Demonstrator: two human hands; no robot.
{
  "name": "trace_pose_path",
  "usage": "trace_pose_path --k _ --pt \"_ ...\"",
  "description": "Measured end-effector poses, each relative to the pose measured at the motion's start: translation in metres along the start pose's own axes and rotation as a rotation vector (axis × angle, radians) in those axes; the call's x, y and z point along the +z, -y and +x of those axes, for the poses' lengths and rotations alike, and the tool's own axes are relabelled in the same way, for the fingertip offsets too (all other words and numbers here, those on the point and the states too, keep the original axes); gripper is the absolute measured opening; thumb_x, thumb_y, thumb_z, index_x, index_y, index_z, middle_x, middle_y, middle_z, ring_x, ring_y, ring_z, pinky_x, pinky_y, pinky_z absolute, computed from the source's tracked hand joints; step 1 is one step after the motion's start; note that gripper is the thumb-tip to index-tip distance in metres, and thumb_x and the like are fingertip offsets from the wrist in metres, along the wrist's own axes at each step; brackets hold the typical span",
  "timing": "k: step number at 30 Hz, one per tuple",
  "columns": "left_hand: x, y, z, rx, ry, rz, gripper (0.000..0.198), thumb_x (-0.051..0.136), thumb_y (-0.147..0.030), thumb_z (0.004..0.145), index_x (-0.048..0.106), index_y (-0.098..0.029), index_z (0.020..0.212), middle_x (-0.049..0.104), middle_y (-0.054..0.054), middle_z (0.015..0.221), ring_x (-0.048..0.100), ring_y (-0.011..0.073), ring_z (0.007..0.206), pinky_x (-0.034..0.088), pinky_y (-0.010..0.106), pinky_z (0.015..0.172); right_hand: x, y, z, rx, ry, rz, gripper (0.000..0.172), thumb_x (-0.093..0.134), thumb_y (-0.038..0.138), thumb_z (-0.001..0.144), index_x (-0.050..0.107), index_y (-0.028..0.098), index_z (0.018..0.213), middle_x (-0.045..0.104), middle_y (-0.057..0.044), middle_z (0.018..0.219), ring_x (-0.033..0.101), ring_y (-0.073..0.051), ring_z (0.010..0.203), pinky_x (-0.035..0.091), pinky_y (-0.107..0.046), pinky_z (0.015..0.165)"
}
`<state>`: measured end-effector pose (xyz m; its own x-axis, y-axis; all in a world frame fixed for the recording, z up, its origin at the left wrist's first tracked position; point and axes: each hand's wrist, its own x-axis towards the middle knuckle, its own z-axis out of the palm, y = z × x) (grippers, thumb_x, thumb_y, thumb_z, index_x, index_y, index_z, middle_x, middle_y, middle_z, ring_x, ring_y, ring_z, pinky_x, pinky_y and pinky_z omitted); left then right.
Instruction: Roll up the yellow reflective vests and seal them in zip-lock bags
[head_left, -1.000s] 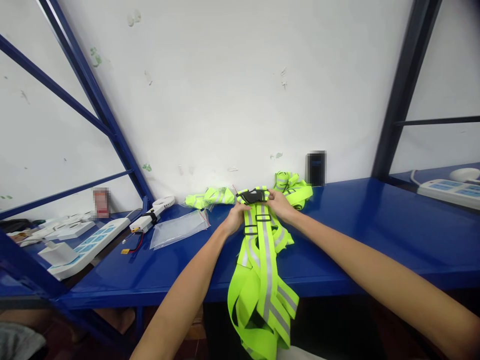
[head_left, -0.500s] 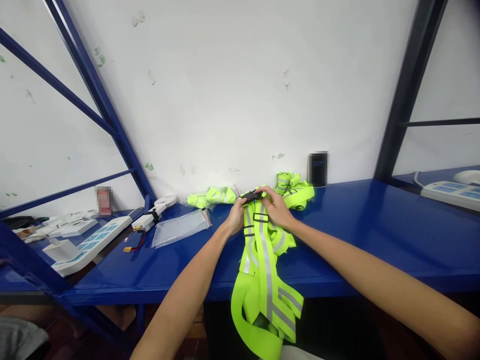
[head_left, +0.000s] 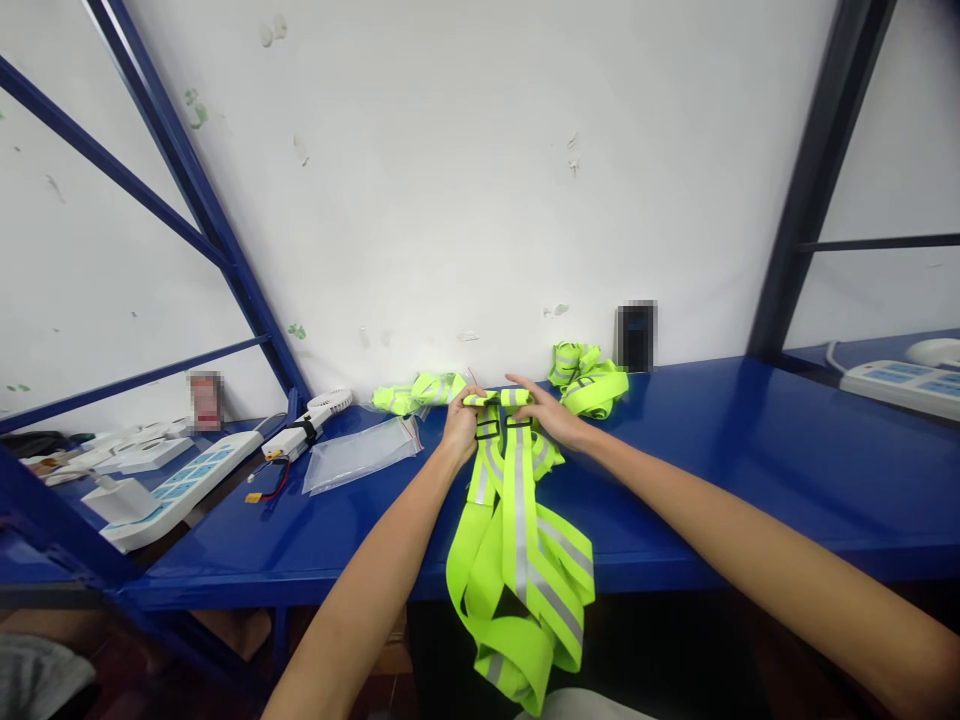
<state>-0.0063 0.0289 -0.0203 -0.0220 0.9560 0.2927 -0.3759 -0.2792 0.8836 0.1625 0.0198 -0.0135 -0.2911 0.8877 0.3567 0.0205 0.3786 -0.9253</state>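
A neon-yellow reflective strap vest [head_left: 520, 510] with grey stripes and black slide buckles hangs over the front edge of the blue table. My left hand [head_left: 460, 428] is closed on the left end of its upper band. At the band's right end is my right hand [head_left: 553, 414], its index finger stretched out above the band and its thumb touching the webbing, with fingers apart. Only part of a black clip shows between the hands. Farther back lie a rolled yellow reflective strap bundle [head_left: 592, 382] on the right and a bagged yellow one [head_left: 420, 393] on the left.
A clear plastic bag [head_left: 363, 456] lies on the blue table [head_left: 750, 480], left of my hands. Beside it are a small white fan [head_left: 328, 404] and a wired battery pack [head_left: 286, 442]. Power strips [head_left: 184, 490] stand at both sides. A blurred dark device [head_left: 635, 338] leans on the wall.
The upper band has turned, so its black clip is mostly covered by yellow webbing. My left hand moved slightly left, and my right hand's fingers spread. The hanging straps shifted left.
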Motion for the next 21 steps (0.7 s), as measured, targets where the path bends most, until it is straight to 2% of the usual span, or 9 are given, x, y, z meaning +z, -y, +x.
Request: trace_pose_path --k 3,5,7,9,11,14,17,21 --pt "-0.003 -0.002 -0.001 0.044 -0.060 0.007 0.014 0.059 -0.010 0.059 0.051 -0.019 0.066 0.052 -0.006 0.060 0.049 0.0069 0.052 0.036 0.018 0.052 0.005 0.005 -0.006 0.099 0.120 0.102 0.064 0.068 0.031 0.075 0.050 0.027 0.136 0.058 -0.004 0.133 0.052 -0.027 0.124 0.037 -0.043 0.108" --pt "-0.003 -0.002 -0.001 0.060 -0.080 0.019 0.013 0.057 -0.009 0.057 0.052 -0.018 0.064 0.056 -0.005 0.063 0.053 0.0083 0.056 0.038 0.019 0.055 0.008 0.007 -0.008 0.139 0.115 0.165 0.057 0.067 0.038 0.079 0.052 0.026 0.132 0.061 -0.005 0.128 0.057 -0.026 0.118 0.041 -0.042 0.104" --pt "-0.002 -0.003 0.000 0.041 -0.071 0.004 0.014 0.056 -0.009 0.056 0.058 -0.018 0.066 0.062 -0.002 0.068 0.059 0.0118 0.064 0.043 0.021 0.060 0.010 0.007 -0.006 0.182 0.069 0.242 0.059 0.069 0.037 0.077 0.051 0.026 0.132 0.066 -0.006 0.119 0.063 -0.025 0.106 0.047 -0.041 0.097" --pt "0.000 -0.005 0.000 0.016 -0.035 -0.074 0.028 0.056 -0.011 0.058 0.066 -0.019 0.083 0.068 0.001 0.081 0.064 0.0164 0.078 0.049 0.026 0.071 0.010 0.004 -0.001 0.212 -0.004 0.362 0.070 0.075 0.031 0.070 0.046 0.026 0.134 0.071 -0.006 0.105 0.067 -0.024 0.092 0.053 -0.041 0.086" --pt "0.004 -0.009 -0.002 0.003 0.018 -0.213 0.049 0.056 -0.018 0.063 0.065 -0.022 0.110 0.070 0.003 0.101 0.065 0.0201 0.095 0.049 0.031 0.085 0.009 0.000 0.005 0.192 -0.102 0.487 0.072 0.080 0.023 0.063 0.049 0.025 0.128 0.072 -0.005 0.097 0.068 -0.022 0.085 0.055 -0.038 0.081" --pt "0.011 -0.016 -0.007 -0.063 0.112 -0.369 0.063 0.051 -0.031 0.073 0.049 -0.026 0.136 0.065 0.003 0.121 0.061 0.0237 0.111 0.044 0.039 0.099 0.007 -0.006 0.010 0.123 -0.192 0.547 0.050 0.079 0.017 0.057 0.061 0.020 0.103 0.072 -0.004 0.093 0.068 -0.022 0.084 0.054 -0.036 0.082" --pt "0.017 -0.020 -0.015 -0.185 0.182 -0.326 0.062 0.050 -0.035 0.080 0.044 -0.024 0.140 0.065 0.006 0.123 0.060 0.0261 0.113 0.043 0.043 0.101 0.005 -0.007 0.011 0.077 -0.238 0.515 0.040 0.074 0.013 0.055 0.063 0.020 0.092 0.072 -0.001 0.087 0.066 -0.020 0.081 0.053 -0.035 0.080" --pt "0.019 -0.020 -0.021 -0.338 0.311 -0.206 0.055 0.053 -0.037 0.083 0.051 -0.018 0.134 0.068 0.011 0.117 0.063 0.0297 0.109 0.045 0.045 0.098 -0.002 -0.004 0.010 0.033 -0.248 0.490 0.046 0.067 0.008 0.051 0.063 0.023 0.094 0.067 0.004 0.077 0.062 -0.017 0.075 0.051 -0.032 0.075"
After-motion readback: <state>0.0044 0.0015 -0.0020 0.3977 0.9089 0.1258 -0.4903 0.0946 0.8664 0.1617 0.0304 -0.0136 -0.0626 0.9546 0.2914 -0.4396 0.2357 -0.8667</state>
